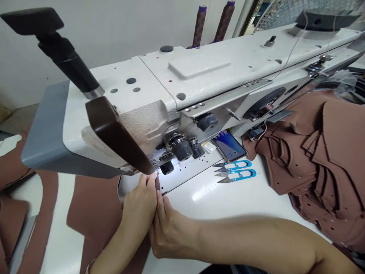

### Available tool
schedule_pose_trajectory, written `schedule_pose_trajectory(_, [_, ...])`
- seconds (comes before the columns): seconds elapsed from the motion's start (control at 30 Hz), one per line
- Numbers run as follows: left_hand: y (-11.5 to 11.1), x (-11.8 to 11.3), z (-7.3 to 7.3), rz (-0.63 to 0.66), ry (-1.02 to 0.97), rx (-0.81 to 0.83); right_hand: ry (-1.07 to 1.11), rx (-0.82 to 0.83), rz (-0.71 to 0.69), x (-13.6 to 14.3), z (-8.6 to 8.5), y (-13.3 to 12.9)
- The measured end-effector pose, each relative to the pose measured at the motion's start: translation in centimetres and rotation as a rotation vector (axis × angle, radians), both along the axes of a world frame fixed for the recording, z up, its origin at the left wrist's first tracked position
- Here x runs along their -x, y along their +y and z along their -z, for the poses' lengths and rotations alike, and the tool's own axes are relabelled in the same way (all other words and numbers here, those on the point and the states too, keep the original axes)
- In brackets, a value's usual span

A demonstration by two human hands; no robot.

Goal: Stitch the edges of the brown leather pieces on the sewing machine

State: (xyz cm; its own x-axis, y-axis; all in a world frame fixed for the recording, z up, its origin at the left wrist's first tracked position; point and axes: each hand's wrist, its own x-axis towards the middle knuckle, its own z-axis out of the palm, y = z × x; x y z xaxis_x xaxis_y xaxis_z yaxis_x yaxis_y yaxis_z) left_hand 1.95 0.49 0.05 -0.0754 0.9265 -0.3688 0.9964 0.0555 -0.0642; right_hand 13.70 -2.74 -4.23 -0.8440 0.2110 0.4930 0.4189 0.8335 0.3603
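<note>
Both hands meet at the needle area of a white sewing machine (148, 114). My left hand (141, 201) is closed on the edge of a brown leather piece (95, 209), its fingertips just under the machine's dark brown lever (114, 133). Pressed against it from the right, my right hand (171, 228) has its fingers together on the same narrow strip of leather. The piece spreads out to the left and beneath my left wrist. A small light shines near the fingertips, and the needle itself is mostly hidden.
Right of the hands lie two blue thread snips (241, 175) and a phone (229, 145). Stacked brown leather pieces (308, 163) cover the right side. More leather (47, 213) lies at left. Thread cones (199, 26) stand behind the machine.
</note>
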Motion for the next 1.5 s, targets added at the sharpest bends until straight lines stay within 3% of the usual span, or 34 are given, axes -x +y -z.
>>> schedule_pose_trajectory(0.47, [0.2, -0.1, -0.3, 0.002, -0.019, 0.052, -0.01, 0.01, -0.037, -0.1, 0.0, 0.1])
schedule_pose_trajectory(0.73, [0.3, 0.4, 0.4, 0.037, -0.042, -0.063, 0.019, 0.003, -0.04, 0.0, 0.4, 1.0])
schedule_pose_trajectory(1.03, [0.1, 0.2, 0.1, 0.034, -0.052, 0.005, 0.05, 0.021, -0.049, -0.1, 0.1, 0.5])
schedule_pose_trajectory(1.37, [0.7, 0.6, 0.8, 0.042, -0.168, -0.074, 0.068, 0.016, -0.032, 0.0, 0.1, 1.8])
schedule_pose_trajectory(1.5, [0.8, 0.7, 0.6, 0.099, -0.187, -0.109, 0.112, 0.025, -0.02, 0.1, 0.6, 2.5])
